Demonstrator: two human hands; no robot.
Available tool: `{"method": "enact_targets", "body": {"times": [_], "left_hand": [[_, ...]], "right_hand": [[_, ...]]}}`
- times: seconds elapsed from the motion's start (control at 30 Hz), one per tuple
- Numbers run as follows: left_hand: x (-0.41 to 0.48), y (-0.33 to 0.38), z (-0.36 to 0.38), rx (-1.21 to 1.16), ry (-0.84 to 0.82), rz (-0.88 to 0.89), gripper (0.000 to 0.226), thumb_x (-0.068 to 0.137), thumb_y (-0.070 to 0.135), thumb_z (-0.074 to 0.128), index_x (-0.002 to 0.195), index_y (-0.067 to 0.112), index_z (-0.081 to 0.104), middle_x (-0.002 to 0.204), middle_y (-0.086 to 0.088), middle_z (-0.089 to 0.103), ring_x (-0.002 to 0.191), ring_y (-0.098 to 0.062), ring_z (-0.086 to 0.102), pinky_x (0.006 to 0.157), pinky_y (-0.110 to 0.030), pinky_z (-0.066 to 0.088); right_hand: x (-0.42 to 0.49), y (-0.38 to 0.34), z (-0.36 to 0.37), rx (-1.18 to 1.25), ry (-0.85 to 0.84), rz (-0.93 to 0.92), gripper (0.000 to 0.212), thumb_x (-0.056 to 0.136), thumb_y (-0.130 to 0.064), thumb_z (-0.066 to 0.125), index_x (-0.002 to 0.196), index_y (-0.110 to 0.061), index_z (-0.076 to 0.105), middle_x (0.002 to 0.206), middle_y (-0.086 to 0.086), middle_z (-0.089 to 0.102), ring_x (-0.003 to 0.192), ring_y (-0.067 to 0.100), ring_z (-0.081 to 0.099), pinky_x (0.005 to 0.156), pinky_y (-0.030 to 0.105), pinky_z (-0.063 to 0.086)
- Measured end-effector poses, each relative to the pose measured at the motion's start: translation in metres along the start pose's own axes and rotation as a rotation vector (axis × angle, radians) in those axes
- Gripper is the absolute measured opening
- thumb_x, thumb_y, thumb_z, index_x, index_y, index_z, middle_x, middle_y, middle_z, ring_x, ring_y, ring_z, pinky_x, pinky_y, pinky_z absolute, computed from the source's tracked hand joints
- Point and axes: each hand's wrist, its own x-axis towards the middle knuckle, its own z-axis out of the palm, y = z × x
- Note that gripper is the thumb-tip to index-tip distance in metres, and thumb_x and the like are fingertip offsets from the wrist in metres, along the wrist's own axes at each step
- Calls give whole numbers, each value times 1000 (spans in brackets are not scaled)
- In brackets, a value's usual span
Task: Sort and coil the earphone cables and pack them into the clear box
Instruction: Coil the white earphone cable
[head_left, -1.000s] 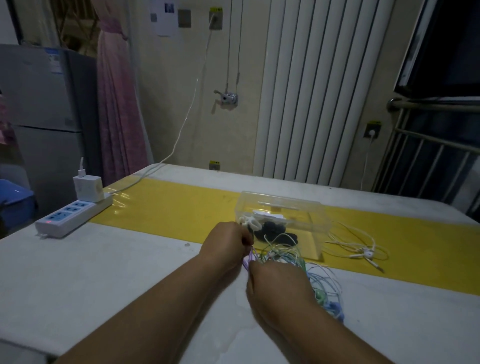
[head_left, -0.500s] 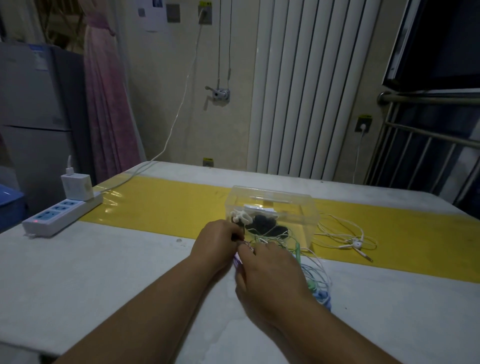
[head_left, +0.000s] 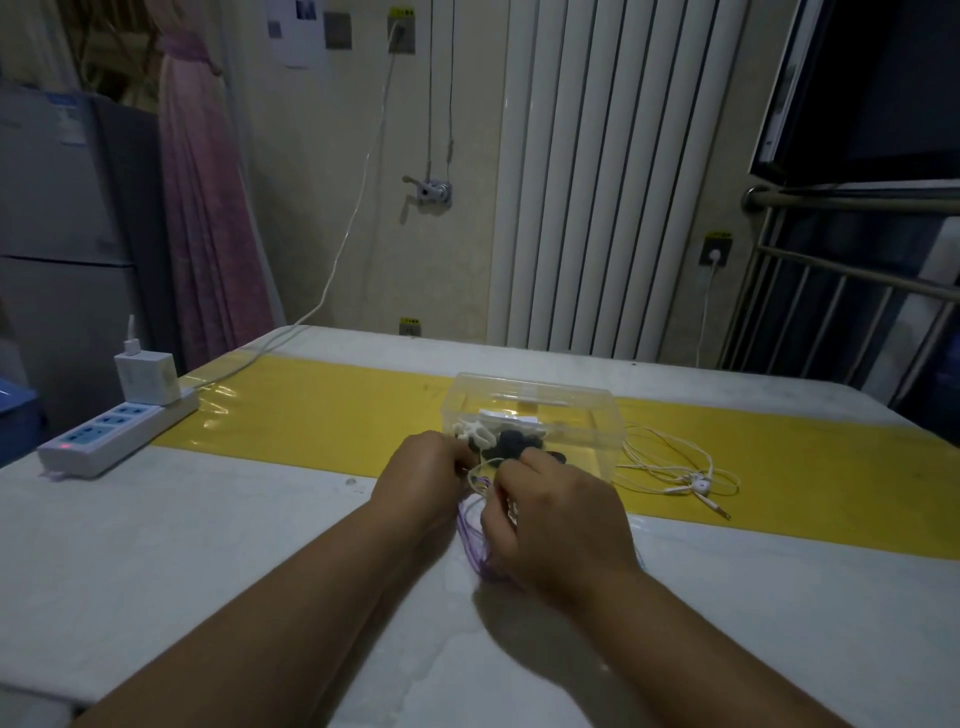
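The clear box (head_left: 587, 434) holds white earphones (head_left: 470, 431) and black earphones (head_left: 511, 441).

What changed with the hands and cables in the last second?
The right hand moved forward toward the clear box, closing on the left hand. It now covers the cable bundle: the blue and green loops earlier spread to its right are hidden, only purple strands showing. Both hands still pinch the bundle. The box and the white earphones stayed put.
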Motion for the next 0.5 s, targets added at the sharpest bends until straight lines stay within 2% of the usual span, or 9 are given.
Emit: {"method": "enact_targets", "body": {"times": [0.1,0.23,0.33,0.5], "left_hand": [[3,-3,-7,-59,0,-67,28,82,3,57,94,20,77,96,-3,73,88,-16,63,70,-21,40],[5,1,-21,-24,68,-63,23,84,9,59,93,21,76,98,-2,73,93,-20,64,74,-26,47],[4,18,-28,-58,134,-13,20,83,13,59,96,19,74,98,-2,72,92,-21,63,75,-28,49],[7,61,-21,-115,111,135,24,84,14,58,102,20,72,101,1,70,93,-16,62,78,-25,47]], "right_hand": [[6,7,1,53,-33,76,24,79,-36,45,62,-21,52,62,-2,53,53,24,51,46,27,28],[14,20,-3,134,-95,190,24,84,-36,44,67,-21,51,71,-1,57,65,22,52,53,32,37],[18,36,-6,226,-121,288,25,89,-30,49,68,-18,54,69,-1,56,65,20,51,55,32,39],[16,65,-8,216,-127,419,24,89,-28,50,71,-16,59,73,3,59,69,25,53,58,35,44]]}}
